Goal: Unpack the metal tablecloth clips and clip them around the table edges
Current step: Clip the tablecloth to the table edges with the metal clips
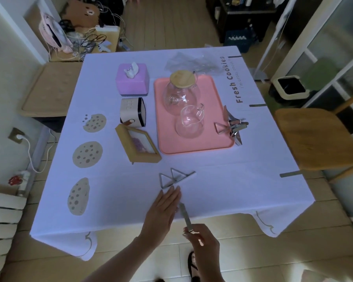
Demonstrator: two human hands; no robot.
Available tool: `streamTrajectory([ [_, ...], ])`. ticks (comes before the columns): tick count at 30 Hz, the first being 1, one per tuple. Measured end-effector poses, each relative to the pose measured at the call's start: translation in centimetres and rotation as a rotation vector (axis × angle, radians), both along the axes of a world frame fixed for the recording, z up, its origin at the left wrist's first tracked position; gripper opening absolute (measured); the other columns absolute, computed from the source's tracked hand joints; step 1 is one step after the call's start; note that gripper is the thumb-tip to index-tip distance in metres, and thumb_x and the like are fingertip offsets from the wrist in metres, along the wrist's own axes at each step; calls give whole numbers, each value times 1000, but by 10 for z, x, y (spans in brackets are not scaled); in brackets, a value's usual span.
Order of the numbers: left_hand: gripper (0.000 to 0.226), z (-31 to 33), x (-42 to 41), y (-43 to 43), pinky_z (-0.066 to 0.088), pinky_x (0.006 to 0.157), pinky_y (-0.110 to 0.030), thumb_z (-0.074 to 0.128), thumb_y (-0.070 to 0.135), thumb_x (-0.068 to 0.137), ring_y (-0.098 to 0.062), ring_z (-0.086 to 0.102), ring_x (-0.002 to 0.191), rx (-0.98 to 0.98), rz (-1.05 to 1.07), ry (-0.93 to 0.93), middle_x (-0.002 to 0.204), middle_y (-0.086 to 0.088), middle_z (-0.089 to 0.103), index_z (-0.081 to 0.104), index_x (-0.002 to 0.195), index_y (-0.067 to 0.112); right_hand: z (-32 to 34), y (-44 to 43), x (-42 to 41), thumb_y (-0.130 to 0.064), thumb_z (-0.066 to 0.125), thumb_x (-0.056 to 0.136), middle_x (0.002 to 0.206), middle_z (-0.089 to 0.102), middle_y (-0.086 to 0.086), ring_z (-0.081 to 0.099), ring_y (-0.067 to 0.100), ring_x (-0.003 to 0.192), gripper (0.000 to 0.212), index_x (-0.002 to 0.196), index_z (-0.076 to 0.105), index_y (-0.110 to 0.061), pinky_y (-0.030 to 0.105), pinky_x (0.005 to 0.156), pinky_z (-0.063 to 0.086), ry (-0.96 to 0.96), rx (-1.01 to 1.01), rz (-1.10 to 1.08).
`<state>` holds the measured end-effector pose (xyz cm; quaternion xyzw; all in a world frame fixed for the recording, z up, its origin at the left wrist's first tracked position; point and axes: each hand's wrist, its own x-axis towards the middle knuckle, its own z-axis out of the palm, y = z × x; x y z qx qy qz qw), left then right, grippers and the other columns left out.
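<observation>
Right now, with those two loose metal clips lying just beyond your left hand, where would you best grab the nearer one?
Probably by the long flat arm of the nearer clip, pinching it from the near side. It lies flat on the tablecloth with that arm's end pointing at the left hand, while its triangular loop overlaps the second clip.

Both forearms run off the bottom edge below the left hand [161, 210] and right hand [202, 239]. The right hand's fingers hide the clip's [185, 216] near end.
</observation>
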<state>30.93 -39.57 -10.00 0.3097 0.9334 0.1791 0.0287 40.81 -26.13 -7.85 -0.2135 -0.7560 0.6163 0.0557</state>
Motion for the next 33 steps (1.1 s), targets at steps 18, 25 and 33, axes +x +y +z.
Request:
streamTrajectory([
  [18, 54, -10, -16, -16, 31, 106, -39, 20, 39, 102, -20, 37, 135, -157, -250, 427, 146, -7, 40, 48, 135, 6, -36, -17, -22, -28, 63, 76, 78, 68, -7, 64, 12, 75, 7, 71, 67, -31, 15, 70, 46, 432, 7, 21],
  [25, 53, -17, -17, -14, 29, 107, -38, 26, 38, 99, -21, 41, 133, -94, -241, 521, 143, -7, 44, 49, 133, 4, -44, -14, -29, -39, 72, 74, 67, 57, -13, 65, 27, 71, 11, 75, 63, -46, 17, 70, 48, 599, -64, 158],
  [33, 64, -19, -17, -16, 21, 106, -24, 13, 43, 98, -17, 38, 130, -61, -236, 576, 139, -9, 49, 51, 131, 3, -69, -7, -36, -20, 77, 58, 63, 51, 3, 55, 33, 67, 19, 70, 67, -31, 30, 64, 50, 755, -120, 171],
])
